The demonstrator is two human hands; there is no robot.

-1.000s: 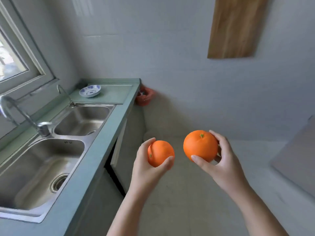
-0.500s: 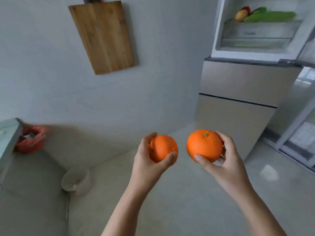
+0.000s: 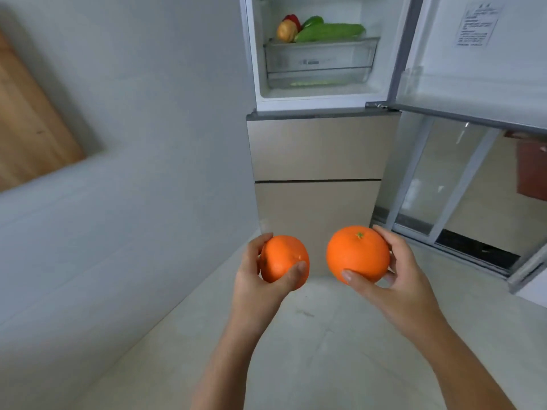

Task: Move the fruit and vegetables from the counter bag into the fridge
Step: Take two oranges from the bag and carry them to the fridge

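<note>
Stem-up orange (image 3: 358, 254) in right hand (image 3: 405, 288) grip, facing open fridge (image 3: 318, 149)

2 oranges (image 3: 358, 254) orange; cucumber (image 3: 330, 32) green; fridge (image 3: 318, 149) beige.

a person's left hand (image 3: 257, 287) and right hand (image 3: 398, 287) each hold an orange, the smaller orange (image 3: 282, 261) left, the larger orange (image 3: 356, 254) right, before an open fridge (image 3: 318, 149) with vegetables (image 3: 321, 31) on a shelf.

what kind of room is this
Most likely a home kitchen: an open fridge with a cucumber and other produce on a shelf, and a wooden cutting board against the wall.
</note>
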